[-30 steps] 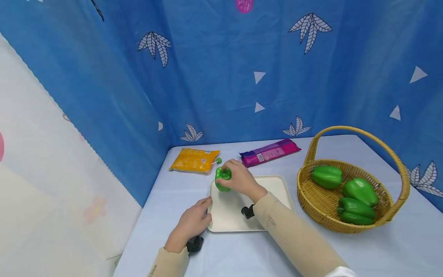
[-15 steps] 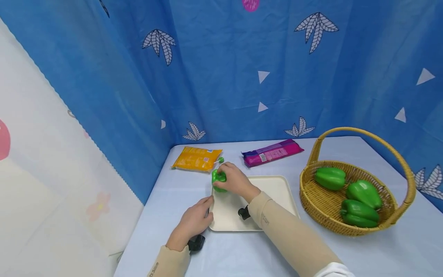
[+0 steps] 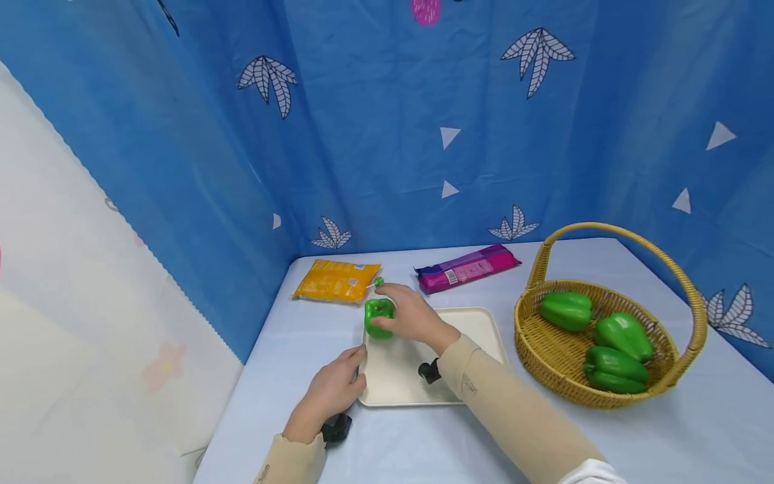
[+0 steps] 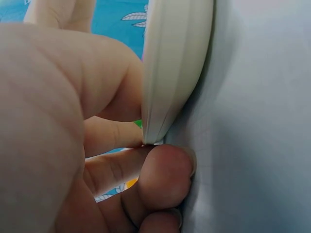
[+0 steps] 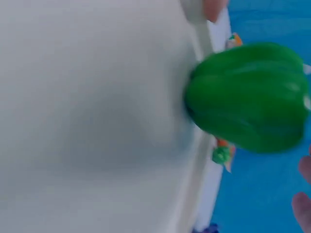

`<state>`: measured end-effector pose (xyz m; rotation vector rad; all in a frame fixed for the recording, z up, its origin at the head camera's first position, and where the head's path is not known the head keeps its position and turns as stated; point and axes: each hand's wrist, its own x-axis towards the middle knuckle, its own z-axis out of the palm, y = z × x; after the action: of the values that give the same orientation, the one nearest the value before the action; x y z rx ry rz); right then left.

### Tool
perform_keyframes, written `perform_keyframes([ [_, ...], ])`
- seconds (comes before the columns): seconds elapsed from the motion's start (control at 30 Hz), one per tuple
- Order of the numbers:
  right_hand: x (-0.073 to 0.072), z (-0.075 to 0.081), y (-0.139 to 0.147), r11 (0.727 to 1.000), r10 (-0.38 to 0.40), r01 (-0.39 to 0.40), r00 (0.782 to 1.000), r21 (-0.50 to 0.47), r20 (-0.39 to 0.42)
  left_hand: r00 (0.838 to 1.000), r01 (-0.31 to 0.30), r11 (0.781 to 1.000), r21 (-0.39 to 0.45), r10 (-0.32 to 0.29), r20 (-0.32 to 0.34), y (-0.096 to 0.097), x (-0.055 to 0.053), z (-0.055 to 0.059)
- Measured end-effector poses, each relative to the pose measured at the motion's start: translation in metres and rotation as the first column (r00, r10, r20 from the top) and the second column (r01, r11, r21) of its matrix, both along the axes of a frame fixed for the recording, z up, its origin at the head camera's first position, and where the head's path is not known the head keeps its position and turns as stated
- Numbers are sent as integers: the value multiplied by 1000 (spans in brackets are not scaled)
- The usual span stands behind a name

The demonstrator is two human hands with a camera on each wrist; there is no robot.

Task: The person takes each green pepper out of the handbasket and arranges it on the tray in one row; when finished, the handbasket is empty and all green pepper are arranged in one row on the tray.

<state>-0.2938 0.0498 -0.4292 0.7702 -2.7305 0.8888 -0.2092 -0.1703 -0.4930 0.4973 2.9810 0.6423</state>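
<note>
A green bell pepper (image 3: 376,312) stands upright at the far left corner of the cream tray (image 3: 399,380). My right hand (image 3: 418,317) is spread beside it, thumb and forefinger parted around the top. In the right wrist view the fingertips (image 5: 303,211) sit off to one side, with a gap between them and the pepper (image 5: 248,97). My left hand (image 3: 334,384) holds the tray's left edge. In the left wrist view its thumb meets the tray rim (image 4: 177,58) and curled fingers (image 4: 165,177) lie beside it on the table.
To the right stands a handled wicker basket (image 3: 547,349) holding three green bell peppers (image 3: 623,335). Behind the tray lie an orange packet (image 3: 337,279), a purple-pink packet (image 3: 467,268) and a small green lollipop (image 3: 379,281). A blue curtain (image 3: 387,134) hangs along the back.
My right hand has moved the pepper slightly left to the tray's corner, stood it there, and loosened its fingers from it. The left hand has kept its place on the tray edge.
</note>
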Motion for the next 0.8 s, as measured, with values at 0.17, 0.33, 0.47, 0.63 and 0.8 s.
perform_keyframes([
  [0.17, 5, 30, 61, 995, -55, 39, 980, -88, -193, 1000, 5, 1000, -7, -5, -14, 1, -3, 3],
  [0.33, 14, 53, 145, 982, -152, 102, 926, -158, -346, 1000, -14, 1000, -27, 14, 8, 1, -1, 4],
  [0.47, 23, 59, 199, 962, -272, 261, 892, -80, -362, 999, -32, 999, -36, 32, 15, -1, 2, 3],
  [0.63, 31, 44, 237, 848, -464, 516, 834, 124, -299, 999, -31, 999, -44, 31, -11, -2, 3, 2],
  [0.8, 35, 18, 254, 768, -560, 595, 804, 237, -200, 1000, -9, 999, -33, 9, -13, 0, 0, 2],
])
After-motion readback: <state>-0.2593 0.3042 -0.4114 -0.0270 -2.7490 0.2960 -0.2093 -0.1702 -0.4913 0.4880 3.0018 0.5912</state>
